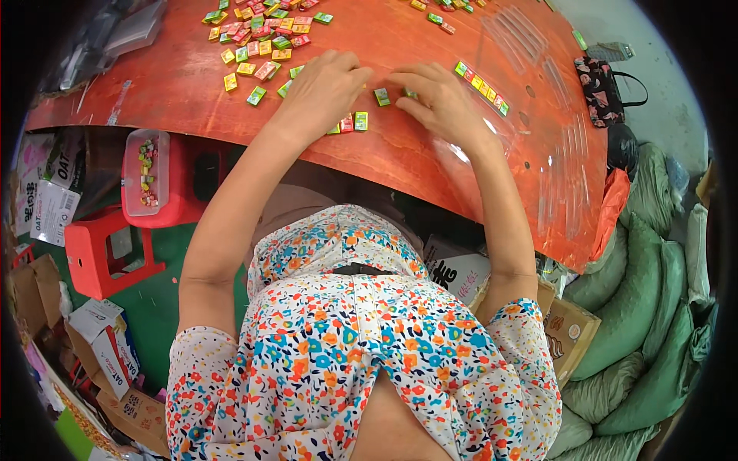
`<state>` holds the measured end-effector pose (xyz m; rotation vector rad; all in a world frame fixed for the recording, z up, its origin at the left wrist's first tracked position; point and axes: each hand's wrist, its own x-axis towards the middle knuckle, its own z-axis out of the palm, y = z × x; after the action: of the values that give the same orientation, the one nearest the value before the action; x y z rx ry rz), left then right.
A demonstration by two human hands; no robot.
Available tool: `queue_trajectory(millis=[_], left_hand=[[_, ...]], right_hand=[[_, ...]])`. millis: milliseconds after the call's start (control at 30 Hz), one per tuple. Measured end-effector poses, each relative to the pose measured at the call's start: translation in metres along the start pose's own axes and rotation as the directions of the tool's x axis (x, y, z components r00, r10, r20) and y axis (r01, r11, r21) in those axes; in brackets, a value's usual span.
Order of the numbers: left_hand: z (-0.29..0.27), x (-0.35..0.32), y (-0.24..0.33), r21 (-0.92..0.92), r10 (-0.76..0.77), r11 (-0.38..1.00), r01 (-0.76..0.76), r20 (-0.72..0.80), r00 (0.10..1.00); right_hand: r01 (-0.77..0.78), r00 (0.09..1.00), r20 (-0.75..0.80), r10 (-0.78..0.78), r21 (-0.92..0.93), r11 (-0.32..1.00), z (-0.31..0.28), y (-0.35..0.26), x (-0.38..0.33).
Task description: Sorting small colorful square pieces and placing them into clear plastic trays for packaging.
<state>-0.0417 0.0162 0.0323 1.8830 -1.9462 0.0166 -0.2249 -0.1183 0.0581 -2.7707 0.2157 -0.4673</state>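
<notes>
Both hands hover low over the orange-red tabletop (254, 123). My left hand (327, 86) bends over some small green boxes, its fingers together and curled downward; whatever they grip is hidden. Just below its wrist, a short row of little boxes, a red one (347, 123) and a green one (361, 121) among them, lies partly covered. Between the hands sits a single green box (382, 97). My right hand (437, 98) has thumb and fingers apart, with a small green box (410, 93) showing between them. Right of it, a clear tray (482, 88) holds a row of coloured boxes.
A loose pile of small boxes (265, 34) covers the far left of the table. Clear plastic trays (565, 184) lie at the right. Left of the table, a clear tub (144, 173) rests on a red stool (177, 184). Green sacks (638, 292) crowd the right floor.
</notes>
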Motion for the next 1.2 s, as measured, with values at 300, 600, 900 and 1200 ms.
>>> queue_trajectory(millis=[300,600,900,1200], left_hand=[[-0.034,-0.069,0.016,-0.266,-0.180,0.952,0.153,-0.079,0.981],[-0.028,-0.070,0.020,-0.296,-0.188,0.942,0.157,-0.080,0.979],[-0.028,-0.074,0.024,-0.268,-0.185,0.951,0.156,-0.087,0.979],[-0.021,-0.058,0.034,-0.113,-0.120,0.988,0.100,-0.181,0.976]], right_hand=[[0.006,0.999,0.040,-0.002,-0.094,0.996,0.013,-0.014,-0.021],[-0.011,1.000,0.019,0.012,-0.067,0.998,0.017,-0.030,-0.022],[-0.005,0.997,-0.076,0.004,-0.020,1.000,0.014,-0.017,-0.019],[-0.233,0.964,0.047,0.263,-0.334,0.913,-0.023,0.057,-0.010]])
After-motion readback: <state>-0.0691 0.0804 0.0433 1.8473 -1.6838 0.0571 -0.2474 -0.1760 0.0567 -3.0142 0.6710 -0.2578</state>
